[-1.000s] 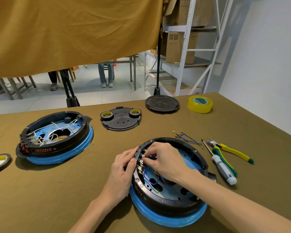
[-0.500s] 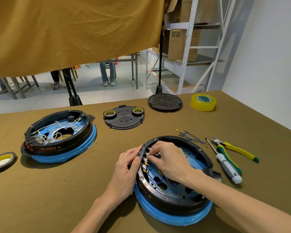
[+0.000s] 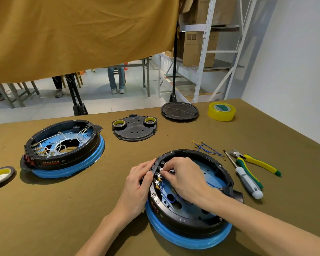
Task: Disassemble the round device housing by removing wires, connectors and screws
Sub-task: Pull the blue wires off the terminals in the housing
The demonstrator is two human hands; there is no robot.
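The round housing (image 3: 188, 215) is gripped at its outer rim by the left hand (image 3: 137, 187); a connector (image 3: 163, 169) inside is pinched by the right hand (image 3: 185, 178).

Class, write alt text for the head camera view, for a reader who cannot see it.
A person's right hand pinches at connectors inside a round black housing on a blue ring, while the left hand grips its rim. A second housing full of white wires sits to the left; loose blue wires, a screwdriver and pliers lie to the right.
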